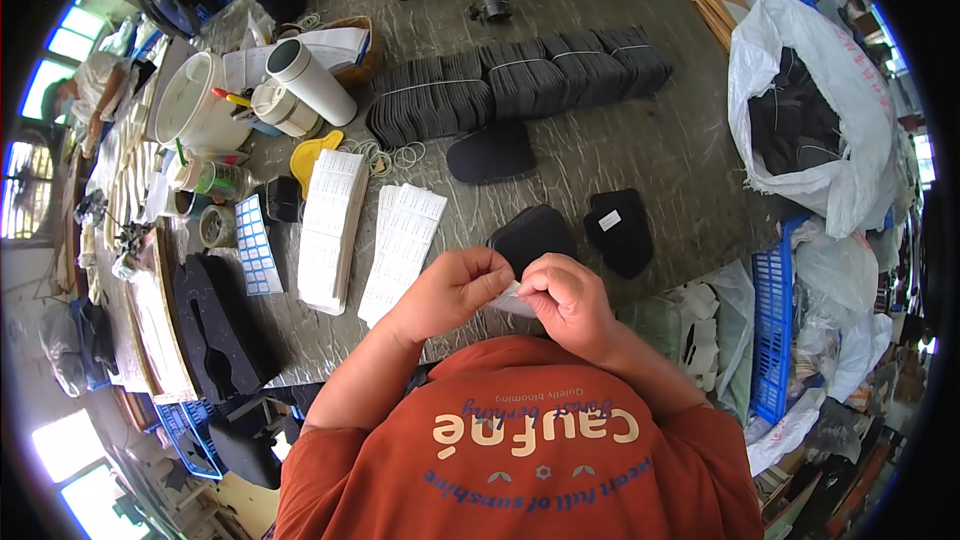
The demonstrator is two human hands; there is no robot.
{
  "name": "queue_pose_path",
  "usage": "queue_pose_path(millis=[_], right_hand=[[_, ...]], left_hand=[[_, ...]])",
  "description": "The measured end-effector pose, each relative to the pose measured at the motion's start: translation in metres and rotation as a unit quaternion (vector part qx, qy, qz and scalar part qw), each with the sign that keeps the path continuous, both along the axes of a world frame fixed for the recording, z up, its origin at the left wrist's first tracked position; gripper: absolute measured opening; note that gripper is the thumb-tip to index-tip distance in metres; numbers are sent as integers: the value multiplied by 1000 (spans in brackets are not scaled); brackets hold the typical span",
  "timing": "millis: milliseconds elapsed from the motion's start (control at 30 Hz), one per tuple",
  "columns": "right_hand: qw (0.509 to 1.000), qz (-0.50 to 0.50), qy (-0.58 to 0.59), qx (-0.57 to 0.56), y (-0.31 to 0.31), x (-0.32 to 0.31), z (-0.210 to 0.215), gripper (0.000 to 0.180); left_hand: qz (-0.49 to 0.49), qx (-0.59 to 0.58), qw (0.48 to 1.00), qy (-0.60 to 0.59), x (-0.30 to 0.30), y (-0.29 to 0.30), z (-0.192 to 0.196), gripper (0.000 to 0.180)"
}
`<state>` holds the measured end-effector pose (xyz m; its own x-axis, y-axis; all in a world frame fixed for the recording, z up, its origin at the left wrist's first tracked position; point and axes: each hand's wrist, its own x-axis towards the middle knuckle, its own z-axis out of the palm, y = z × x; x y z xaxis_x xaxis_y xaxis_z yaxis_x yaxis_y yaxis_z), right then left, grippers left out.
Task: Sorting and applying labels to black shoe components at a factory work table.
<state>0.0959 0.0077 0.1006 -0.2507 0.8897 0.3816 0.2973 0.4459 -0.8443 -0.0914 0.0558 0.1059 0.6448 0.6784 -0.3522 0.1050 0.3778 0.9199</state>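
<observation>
My left hand (455, 287) and my right hand (566, 298) meet near the table's front edge, both closed in a pinch. Between their fingertips is a small white piece (511, 302) that looks like a label or slip of paper, partly hidden by the fingers. Just beyond my hands lies a small stack of black pads (537, 237). To its right rests a black pad (630, 250) bearing a white label (609, 221). Left of my hands, a fanned pile of printed white label sheets (405, 248) lies beside a thicker stack of white sheets (333, 225).
Banded bundles of black pads (520, 78) form a row across the table, with a loose black pad (491, 152) before them. A white thermos (312, 83) and a bucket (190, 100) stand left. An open white sack (745, 90) and blue crate (770, 330) occupy the right.
</observation>
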Motion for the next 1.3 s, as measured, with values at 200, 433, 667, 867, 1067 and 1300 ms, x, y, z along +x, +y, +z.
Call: queue_pose_path(millis=[200, 433, 667, 867, 1067, 1300], right_hand=[[987, -7, -33, 154, -7, -1, -10, 17], [955, -199, 52, -215, 11, 21, -6, 5], [936, -200, 55, -283, 18, 17, -35, 6], [937, -201, 59, -278, 17, 12, -39, 6], [942, -215, 13, -259, 16, 11, -39, 7], [944, -256, 31, -204, 15, 9, -50, 16]], left_hand=[[42, -16, 999, 25, -4, -15, -9, 13], [-77, 437, 875, 194, 0, -22, 0, 6], [-123, 525, 812, 222, 6, -24, -15, 12], [-126, 511, 821, 221, 6, -24, -15, 11], [-143, 516, 817, 215, 8, -19, -9, 15], [-198, 551, 767, 261, 13, -18, -14, 19]])
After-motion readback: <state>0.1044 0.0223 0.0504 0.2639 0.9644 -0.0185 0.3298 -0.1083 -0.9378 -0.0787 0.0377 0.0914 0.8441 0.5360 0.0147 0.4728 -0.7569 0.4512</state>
